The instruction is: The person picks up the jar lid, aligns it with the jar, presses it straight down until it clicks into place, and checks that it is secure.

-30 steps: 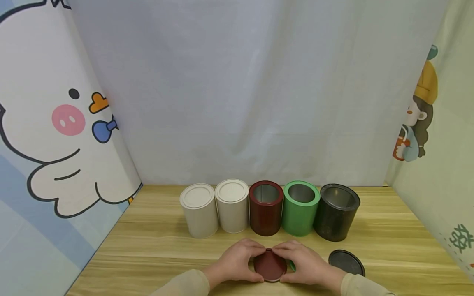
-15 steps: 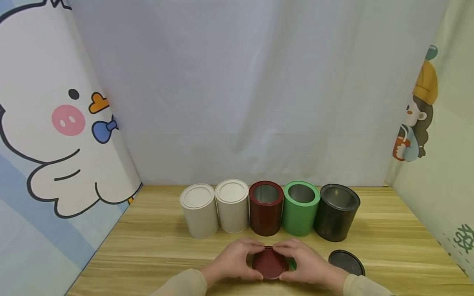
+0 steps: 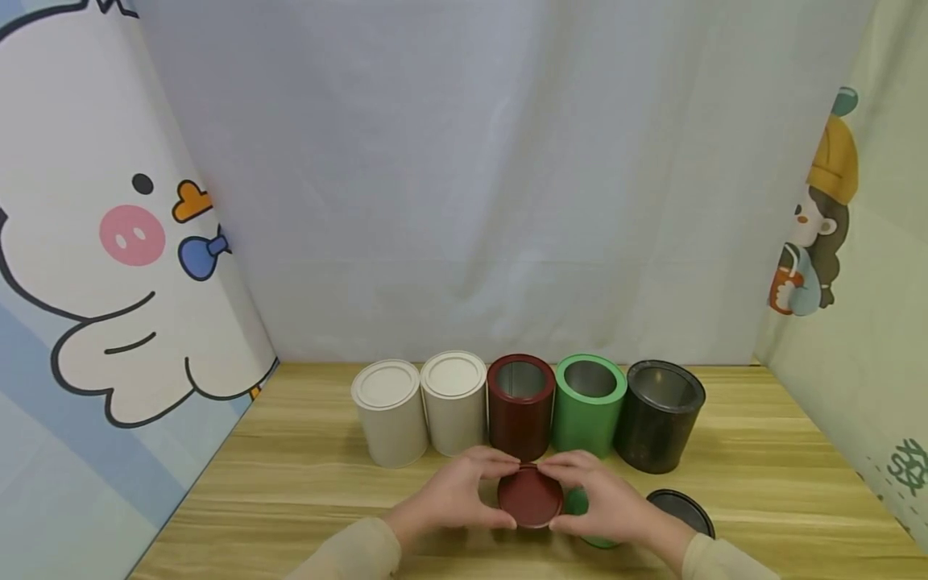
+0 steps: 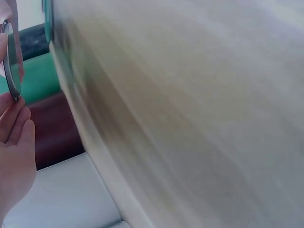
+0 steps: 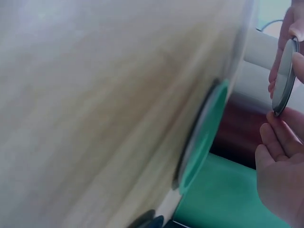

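Note:
Between my two hands is a dark red round can lid [image 3: 531,496], raised off the tabletop. My left hand [image 3: 464,490] pinches its left edge, thumb at the near side and fingers at the far side. The right hand [image 3: 607,501] grips the opposite edge the same way. In the right wrist view the lid [image 5: 283,78] stands edge-on, its pale underside and rim showing. Below the right hand, a green lid [image 3: 600,541] lies on the table, partly covered by that hand. Just beyond the hands stands an open dark red can [image 3: 520,427].
Left of the red can are two white cans [image 3: 455,419] with lids on. To its right stand an open green can [image 3: 589,423] and an open black can [image 3: 656,435]. A black lid [image 3: 681,511] lies by the right forearm. A pale curtain [image 3: 464,201] hangs behind.
Both hands have risen and moved forward toward the cans with the dark red lid. More of the green lid beneath shows now. The cans have not moved.

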{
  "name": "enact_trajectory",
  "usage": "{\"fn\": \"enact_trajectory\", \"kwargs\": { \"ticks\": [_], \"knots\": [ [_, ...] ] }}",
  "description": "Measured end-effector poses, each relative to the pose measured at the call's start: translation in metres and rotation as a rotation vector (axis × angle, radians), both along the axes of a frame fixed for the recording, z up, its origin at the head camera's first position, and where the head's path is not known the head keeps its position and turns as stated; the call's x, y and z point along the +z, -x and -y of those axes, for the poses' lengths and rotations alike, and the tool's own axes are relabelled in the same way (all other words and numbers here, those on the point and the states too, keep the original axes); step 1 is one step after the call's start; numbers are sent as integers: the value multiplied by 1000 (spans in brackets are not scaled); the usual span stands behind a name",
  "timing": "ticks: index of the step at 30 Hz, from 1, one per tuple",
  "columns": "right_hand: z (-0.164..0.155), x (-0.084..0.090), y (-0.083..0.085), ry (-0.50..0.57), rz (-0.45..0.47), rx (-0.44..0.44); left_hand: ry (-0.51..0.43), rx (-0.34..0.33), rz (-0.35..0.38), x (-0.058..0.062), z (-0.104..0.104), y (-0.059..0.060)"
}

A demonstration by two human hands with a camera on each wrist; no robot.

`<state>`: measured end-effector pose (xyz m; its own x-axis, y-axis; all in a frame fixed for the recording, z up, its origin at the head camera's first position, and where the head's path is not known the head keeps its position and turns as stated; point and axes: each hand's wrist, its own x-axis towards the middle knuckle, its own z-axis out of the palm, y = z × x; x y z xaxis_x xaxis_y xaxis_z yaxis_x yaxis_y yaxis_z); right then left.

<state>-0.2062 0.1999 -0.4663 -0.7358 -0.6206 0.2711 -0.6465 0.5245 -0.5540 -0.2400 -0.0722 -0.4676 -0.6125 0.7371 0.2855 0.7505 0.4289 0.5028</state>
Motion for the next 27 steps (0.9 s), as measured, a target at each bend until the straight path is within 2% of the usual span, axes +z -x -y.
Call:
{"fn": "enact_trajectory", "kwargs": {
  "ticks": [9,18,27],
  "knots": [
    [1,14,3,79,-113,-16,-122,12,35,17,2,0],
    [2,27,8,150,-217,-37,-186,47,-28,38,3,1],
    [5,48,14,163,-239,-59,-209,97,-44,56,4,8]
  ]
}}
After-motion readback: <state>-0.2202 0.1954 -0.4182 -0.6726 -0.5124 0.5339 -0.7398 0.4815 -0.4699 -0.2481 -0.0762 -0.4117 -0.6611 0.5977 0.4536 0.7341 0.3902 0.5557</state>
